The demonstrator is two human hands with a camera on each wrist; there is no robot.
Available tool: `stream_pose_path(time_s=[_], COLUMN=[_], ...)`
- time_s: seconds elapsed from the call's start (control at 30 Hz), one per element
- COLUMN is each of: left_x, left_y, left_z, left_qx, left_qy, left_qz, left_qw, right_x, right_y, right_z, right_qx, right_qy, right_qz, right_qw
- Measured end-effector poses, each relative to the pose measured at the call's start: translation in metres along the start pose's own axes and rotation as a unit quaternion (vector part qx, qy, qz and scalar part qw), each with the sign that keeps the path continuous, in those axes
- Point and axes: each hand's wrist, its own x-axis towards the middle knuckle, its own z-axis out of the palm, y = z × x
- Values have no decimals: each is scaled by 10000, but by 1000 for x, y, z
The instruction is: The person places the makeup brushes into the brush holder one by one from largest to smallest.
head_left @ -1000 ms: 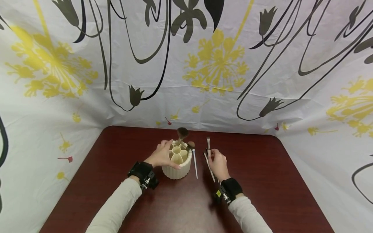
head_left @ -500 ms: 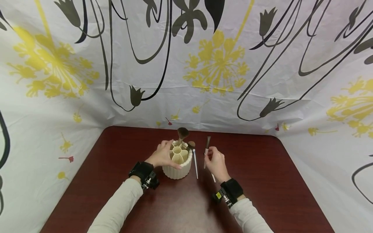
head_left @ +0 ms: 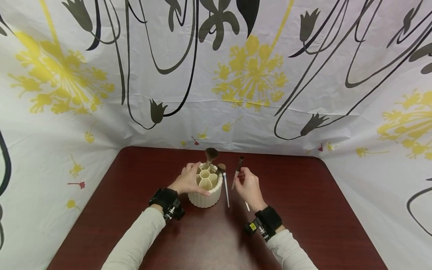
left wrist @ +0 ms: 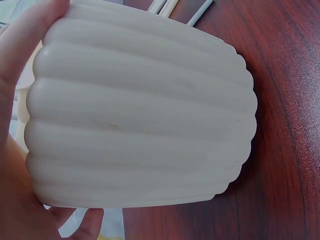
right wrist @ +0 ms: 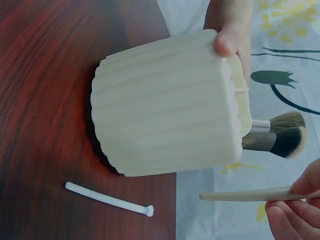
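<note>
In the head view my left hand point(head_left: 187, 182) grips the rim of a cream, ribbed makeup brush holder point(head_left: 204, 198), thumb in front and fingers at the back. The holder stands upright, with petal-shaped compartments round a central ring. Two makeup brushes, a large fluffy one point(head_left: 211, 153) and a smaller one point(head_left: 221, 167), stand in it with bristles up. To its right, my right hand point(head_left: 251, 189) pinches a slim makeup brush point(head_left: 240, 164), dark bristles up. In the right wrist view that brush's pale handle point(right wrist: 245, 194) points towards the holder, apart from it.
A thin white brush point(head_left: 226, 191) lies on the dark red table point(head_left: 303, 210) between holder and right hand. The end of another pale handle point(head_left: 248, 206) shows beneath the right hand. A white flower-patterned cloth point(head_left: 189, 86) hangs behind the table.
My right hand has lifted the slim brush off the table and moved slightly left, tilting the brush. The left hand and the holder have stayed in place.
</note>
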Motion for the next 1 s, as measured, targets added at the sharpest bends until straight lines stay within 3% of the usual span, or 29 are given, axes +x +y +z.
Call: stream_pose_path(time_s=[1.0], left_x=[-1], left_y=[1], left_z=[-1], left_qx=[-78], left_qy=[-29], left_qz=[-32], left_qw=[10000], right_x=[9], right_y=[-20], right_z=[-2], right_qx=[180], right_qy=[221], right_qz=[-502], right_qw=[9983])
